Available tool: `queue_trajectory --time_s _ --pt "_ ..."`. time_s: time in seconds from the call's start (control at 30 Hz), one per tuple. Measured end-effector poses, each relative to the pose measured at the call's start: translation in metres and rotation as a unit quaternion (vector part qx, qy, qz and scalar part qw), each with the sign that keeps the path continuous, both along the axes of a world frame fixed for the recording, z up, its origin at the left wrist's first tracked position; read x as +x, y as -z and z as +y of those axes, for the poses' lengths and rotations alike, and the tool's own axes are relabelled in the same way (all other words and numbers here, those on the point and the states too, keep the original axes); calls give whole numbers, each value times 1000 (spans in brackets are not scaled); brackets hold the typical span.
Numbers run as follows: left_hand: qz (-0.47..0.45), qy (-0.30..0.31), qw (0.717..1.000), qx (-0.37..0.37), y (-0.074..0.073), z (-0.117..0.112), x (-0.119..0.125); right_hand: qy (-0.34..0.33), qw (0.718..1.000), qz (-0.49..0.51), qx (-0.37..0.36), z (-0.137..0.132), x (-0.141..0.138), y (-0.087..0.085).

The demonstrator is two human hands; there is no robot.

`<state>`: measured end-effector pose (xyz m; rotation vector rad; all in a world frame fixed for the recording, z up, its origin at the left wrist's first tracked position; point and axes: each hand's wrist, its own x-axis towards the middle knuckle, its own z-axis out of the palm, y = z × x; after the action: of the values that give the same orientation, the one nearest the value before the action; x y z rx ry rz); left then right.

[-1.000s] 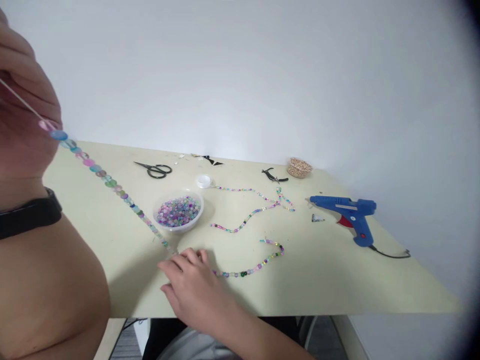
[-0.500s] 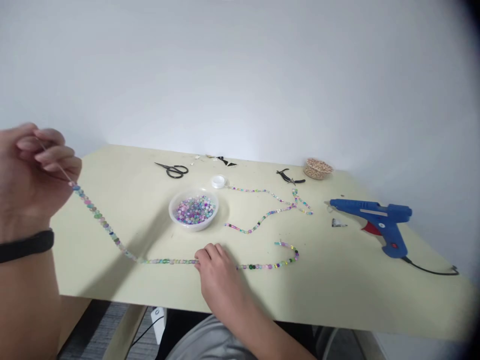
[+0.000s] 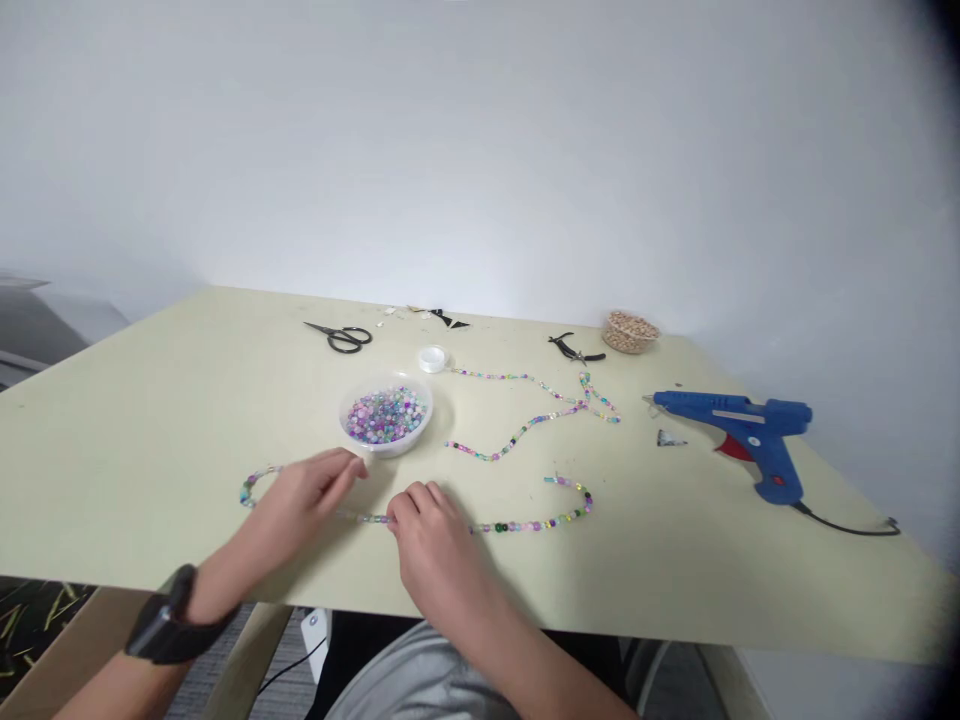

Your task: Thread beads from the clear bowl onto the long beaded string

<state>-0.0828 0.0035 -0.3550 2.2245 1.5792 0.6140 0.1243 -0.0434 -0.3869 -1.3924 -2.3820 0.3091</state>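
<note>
A long string of multicoloured beads [image 3: 551, 524] lies along the front of the table, curving up at its right end and bending into a loop at the left. My right hand [image 3: 431, 530] rests on the table with its fingers closed on the middle of this string. To the left, my left hand [image 3: 311, 490] is closed just in front of the bead bowl [image 3: 386, 450], at the string's left end; its fingers are pressed together and the thread between them is hidden. The white plastic bowl holds loose purple, pink and blue beads.
A second bead string [image 3: 525, 428] runs from a white thread spool [image 3: 433, 360] behind the bowl. Scissors [image 3: 345, 338], black pliers [image 3: 576, 350] and a tub of tan pieces [image 3: 630, 332] stand at the back. A blue glue gun [image 3: 739, 415] with a cord lies right.
My left hand has come down from the raised position at the far left to the table, and the taut left stretch of the string now lies looped. My right hand stays in place.
</note>
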Motion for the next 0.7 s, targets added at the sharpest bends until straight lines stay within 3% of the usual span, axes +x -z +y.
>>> queue_trajectory --time_s 0.1,0.2,0.4,0.7 --pt "78 58 995 9 23 -11 20 8 1000 15 -2 -1 0 -1" --pt "168 78 982 41 35 -16 24 8 1000 16 -3 -2 2 -4" --pt "263 94 959 40 34 -13 17 -9 1000 14 -12 -5 19 -8" --pt "269 40 962 25 30 -4 -9 -12 1000 -6 -17 -20 58 -9"
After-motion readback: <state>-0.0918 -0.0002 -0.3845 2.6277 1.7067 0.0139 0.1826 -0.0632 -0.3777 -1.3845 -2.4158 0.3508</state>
